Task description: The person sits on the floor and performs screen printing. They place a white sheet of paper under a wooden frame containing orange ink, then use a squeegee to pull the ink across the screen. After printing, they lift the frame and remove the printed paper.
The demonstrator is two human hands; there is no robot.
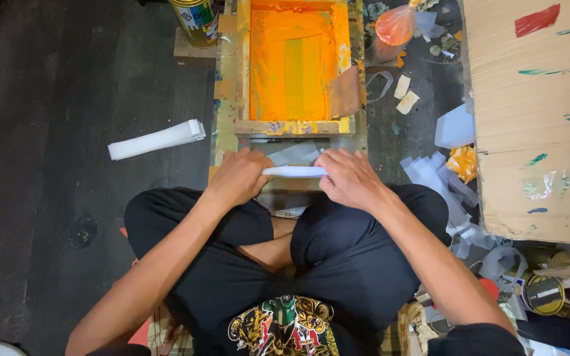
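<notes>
I see left hand (237, 175) and right hand (348, 178) both pinching white strip (294, 171), held flat just before orange-inked screen frame (291, 66). I judge strip not yet printed. White stack (157, 139) lies on floor (47, 165), untouched.

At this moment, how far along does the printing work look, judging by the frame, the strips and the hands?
Done, apparently: a neat stack of white strips lies on the floor to the left, and the wooden screen frame is already coated in orange ink. In hand: left hand and right hand hold a thin white bundle between them below the frame. Left: loose pale sheets remain scattered on the right.
</notes>
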